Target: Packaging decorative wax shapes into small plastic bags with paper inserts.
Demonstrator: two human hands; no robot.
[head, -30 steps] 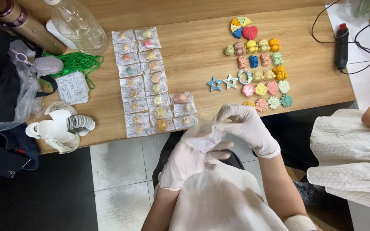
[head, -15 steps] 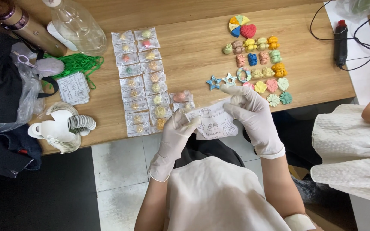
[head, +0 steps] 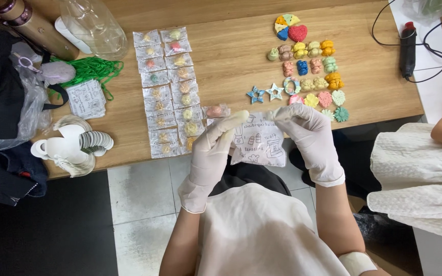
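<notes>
The wooden bench (head: 231,66) is carrying everything here, and the person is sitting at its near edge, working just in front of it over the lap. Down its middle two columns of small clear packets (head: 167,92) are lying flat, each with a coloured piece inside; to the right, loose moulded pieces (head: 310,66) in yellow, pink, blue and green are sitting in rows, still unwrapped.

Both gloved hands are holding one small printed bag (head: 258,140) up between them, just off the bench edge and near the pink packet (head: 215,111) at the end of the columns. The left hand (head: 212,153) is gripping the bag's left upper edge, its fingers closed on the film; the right hand (head: 310,138) is pinching the right upper corner, fingers likewise clamped on the film.

As a judgement, handling this well means keeping the two grips at opposite top corners so the thin film stays taut and flat, pulling evenly rather than twisting, since gloves are dulling the feel. Keeping the bag clear of the packets would avoid nudging the neat columns out of line.
</notes>
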